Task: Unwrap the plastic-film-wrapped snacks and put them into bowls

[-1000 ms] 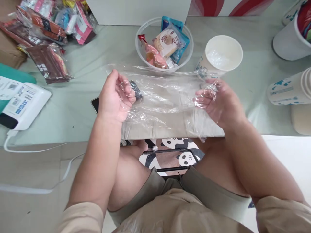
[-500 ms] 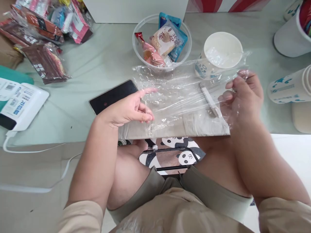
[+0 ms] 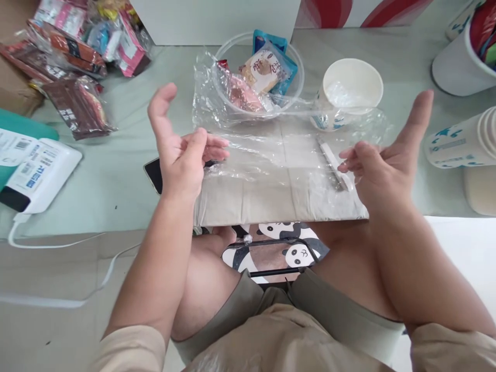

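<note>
A clear crinkled plastic sheet or bag is stretched between my hands above the front of the table. My left hand pinches its left side between thumb and fingers, with one finger pointing up and away. On the other side, my right hand grips the plastic the same way, one finger also sticking out. Below the film is a grey-beige covered board or mat, with a slim white tool lying near my right fingers. The film partly overlaps a clear bowl of wrapped snacks and a paper cup.
A dark phone is partly hidden behind my left hand. Wrapped snacks pile up at the far left, above a white device with a cable. Stacked paper cups and a white bin stand at the right.
My left hand has moved left and up and now pinches the plastic, pulling it wider over the bowl. My right hand has lowered slightly, with one finger extended outward.
</note>
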{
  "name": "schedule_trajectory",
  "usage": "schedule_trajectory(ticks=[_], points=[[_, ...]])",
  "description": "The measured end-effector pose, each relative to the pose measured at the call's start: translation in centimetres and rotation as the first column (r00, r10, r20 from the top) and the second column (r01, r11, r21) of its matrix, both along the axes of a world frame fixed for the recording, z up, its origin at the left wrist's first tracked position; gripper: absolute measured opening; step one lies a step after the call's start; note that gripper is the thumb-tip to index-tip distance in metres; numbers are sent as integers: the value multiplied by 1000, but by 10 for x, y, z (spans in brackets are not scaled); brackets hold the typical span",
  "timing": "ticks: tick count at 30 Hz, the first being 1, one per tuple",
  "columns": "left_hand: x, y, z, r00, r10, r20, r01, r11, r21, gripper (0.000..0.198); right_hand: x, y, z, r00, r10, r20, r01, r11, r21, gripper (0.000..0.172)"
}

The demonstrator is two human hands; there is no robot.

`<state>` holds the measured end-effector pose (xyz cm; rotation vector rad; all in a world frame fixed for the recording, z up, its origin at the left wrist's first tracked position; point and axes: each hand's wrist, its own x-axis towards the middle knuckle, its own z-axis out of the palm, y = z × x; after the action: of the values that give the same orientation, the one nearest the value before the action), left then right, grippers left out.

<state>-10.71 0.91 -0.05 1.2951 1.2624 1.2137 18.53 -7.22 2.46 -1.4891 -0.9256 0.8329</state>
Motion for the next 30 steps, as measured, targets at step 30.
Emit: schedule_trajectory(ticks=[30], points=[[-2, -18, 9, 995, -12, 101, 19, 998, -67, 34, 7, -4, -7, 987, 49, 156, -38, 997, -74, 17]])
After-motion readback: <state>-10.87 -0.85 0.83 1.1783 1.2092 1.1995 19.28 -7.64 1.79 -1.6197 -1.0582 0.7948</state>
